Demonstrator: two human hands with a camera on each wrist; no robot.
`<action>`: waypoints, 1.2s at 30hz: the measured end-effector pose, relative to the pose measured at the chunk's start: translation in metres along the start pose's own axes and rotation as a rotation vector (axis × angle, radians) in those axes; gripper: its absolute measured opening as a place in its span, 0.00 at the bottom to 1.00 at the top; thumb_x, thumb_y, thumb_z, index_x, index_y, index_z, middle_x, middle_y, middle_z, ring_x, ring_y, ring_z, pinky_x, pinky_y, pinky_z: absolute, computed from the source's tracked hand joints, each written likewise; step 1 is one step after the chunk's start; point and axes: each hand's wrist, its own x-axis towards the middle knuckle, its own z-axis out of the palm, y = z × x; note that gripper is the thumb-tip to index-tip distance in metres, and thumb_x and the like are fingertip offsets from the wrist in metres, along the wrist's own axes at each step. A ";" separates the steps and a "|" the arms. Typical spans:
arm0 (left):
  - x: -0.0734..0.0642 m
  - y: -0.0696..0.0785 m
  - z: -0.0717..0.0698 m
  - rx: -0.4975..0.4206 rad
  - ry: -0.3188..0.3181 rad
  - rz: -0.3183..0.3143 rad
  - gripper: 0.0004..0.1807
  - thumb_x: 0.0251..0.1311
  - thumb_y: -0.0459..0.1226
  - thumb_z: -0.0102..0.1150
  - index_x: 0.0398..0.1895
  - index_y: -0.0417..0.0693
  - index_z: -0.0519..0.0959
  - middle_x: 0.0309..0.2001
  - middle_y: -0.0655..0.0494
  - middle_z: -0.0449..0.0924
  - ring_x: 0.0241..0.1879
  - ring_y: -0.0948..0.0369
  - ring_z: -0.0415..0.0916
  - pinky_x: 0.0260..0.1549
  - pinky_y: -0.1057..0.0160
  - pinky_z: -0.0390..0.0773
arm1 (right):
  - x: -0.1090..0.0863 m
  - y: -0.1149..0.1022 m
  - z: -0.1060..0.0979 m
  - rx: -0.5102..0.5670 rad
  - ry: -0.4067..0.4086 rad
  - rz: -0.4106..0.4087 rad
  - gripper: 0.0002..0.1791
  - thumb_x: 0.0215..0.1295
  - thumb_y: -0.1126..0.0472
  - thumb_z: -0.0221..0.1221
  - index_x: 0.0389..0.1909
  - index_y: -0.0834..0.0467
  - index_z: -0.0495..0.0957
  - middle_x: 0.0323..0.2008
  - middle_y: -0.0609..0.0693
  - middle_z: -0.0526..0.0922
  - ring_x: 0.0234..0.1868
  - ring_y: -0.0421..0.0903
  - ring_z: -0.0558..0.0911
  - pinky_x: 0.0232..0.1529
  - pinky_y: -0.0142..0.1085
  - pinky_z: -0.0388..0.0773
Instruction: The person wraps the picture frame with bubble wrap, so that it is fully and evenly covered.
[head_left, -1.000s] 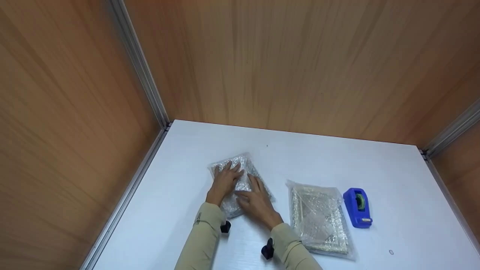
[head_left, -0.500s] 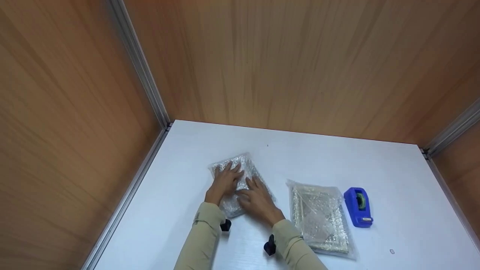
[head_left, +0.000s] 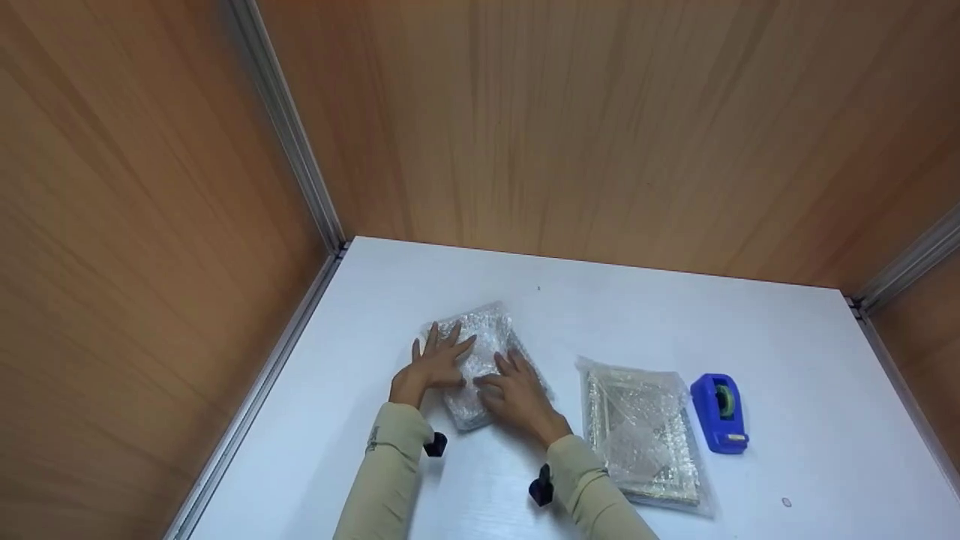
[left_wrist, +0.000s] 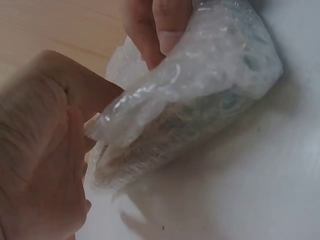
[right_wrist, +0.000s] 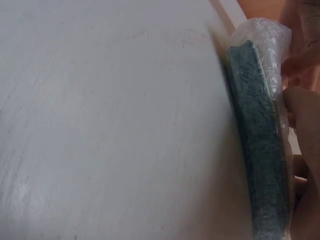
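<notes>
A flat thing in bubble wrap (head_left: 486, 326) lies slanted on the white table, under both hands. My left hand (head_left: 433, 367) rests on its left side with fingers spread. The right hand (head_left: 519, 394) lies over the right side, fingers extended across the wrap. In the left wrist view, a loose edge of the bubble wrap (left_wrist: 135, 112) stands off the side near the left hand (left_wrist: 45, 145), and two fingertips (left_wrist: 171, 40) touch the top. A dark green side shows through the wrap (right_wrist: 255, 115) in the right wrist view, beside the right hand (right_wrist: 307, 135).
A second bubble-wrapped package (head_left: 675, 442), with a frame-like border inside, lies right of the right forearm. Beside it stands a blue tape dispenser (head_left: 712, 420) with a green roll. A small clear scrap (head_left: 786, 502) lies near the front right. Wood-grain panels (head_left: 585, 135) enclose the table (head_left: 780, 345).
My left hand has shifted slightly left and spread its fingers, uncovering more of the wrap. The right hand stays nearly in place on the package.
</notes>
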 end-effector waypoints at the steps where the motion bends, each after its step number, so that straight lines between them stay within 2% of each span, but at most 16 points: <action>1: -0.001 -0.001 0.000 -0.008 -0.005 -0.005 0.41 0.51 0.44 0.54 0.71 0.67 0.51 0.73 0.56 0.34 0.70 0.45 0.23 0.63 0.36 0.32 | 0.000 0.000 0.000 0.004 -0.001 -0.002 0.17 0.66 0.46 0.50 0.51 0.45 0.78 0.65 0.62 0.62 0.68 0.64 0.52 0.66 0.58 0.46; 6: -0.002 -0.007 -0.002 -0.051 -0.016 0.003 0.38 0.55 0.48 0.57 0.70 0.67 0.54 0.73 0.54 0.35 0.70 0.44 0.24 0.64 0.37 0.35 | 0.001 0.002 0.001 0.013 0.016 -0.002 0.17 0.67 0.47 0.49 0.52 0.45 0.77 0.64 0.62 0.63 0.68 0.63 0.53 0.66 0.57 0.46; 11: -0.002 -0.007 -0.003 -0.050 -0.033 0.006 0.35 0.58 0.51 0.56 0.69 0.66 0.56 0.73 0.54 0.35 0.70 0.44 0.23 0.64 0.37 0.37 | 0.001 0.000 -0.002 0.028 0.021 0.010 0.19 0.67 0.49 0.49 0.57 0.47 0.73 0.64 0.62 0.62 0.68 0.63 0.52 0.66 0.57 0.46; 20: -0.004 -0.005 -0.004 -0.105 -0.052 -0.028 0.33 0.60 0.49 0.54 0.69 0.64 0.57 0.73 0.55 0.34 0.70 0.46 0.21 0.64 0.38 0.45 | 0.000 0.005 -0.020 0.068 -0.111 -0.020 0.24 0.68 0.44 0.47 0.61 0.48 0.70 0.66 0.61 0.60 0.69 0.61 0.52 0.66 0.57 0.48; 27: -0.003 -0.002 -0.003 -0.058 -0.023 -0.045 0.34 0.58 0.50 0.57 0.68 0.64 0.59 0.73 0.54 0.37 0.70 0.44 0.25 0.60 0.36 0.53 | -0.002 0.009 -0.021 -0.018 -0.111 -0.100 0.20 0.69 0.50 0.46 0.59 0.48 0.72 0.66 0.62 0.60 0.67 0.61 0.56 0.66 0.54 0.52; 33: -0.002 0.002 -0.001 0.041 0.036 -0.035 0.33 0.56 0.52 0.58 0.66 0.61 0.63 0.72 0.50 0.43 0.70 0.40 0.31 0.63 0.42 0.53 | -0.005 0.010 -0.018 -0.054 -0.071 -0.106 0.20 0.68 0.48 0.46 0.58 0.47 0.74 0.66 0.62 0.61 0.67 0.61 0.58 0.65 0.55 0.54; 36: -0.001 0.004 -0.001 0.039 0.050 -0.040 0.33 0.55 0.51 0.59 0.65 0.60 0.65 0.72 0.50 0.46 0.70 0.41 0.32 0.63 0.42 0.55 | -0.006 0.011 -0.017 -0.060 -0.056 -0.102 0.20 0.68 0.48 0.47 0.57 0.46 0.74 0.66 0.63 0.60 0.67 0.62 0.57 0.65 0.55 0.53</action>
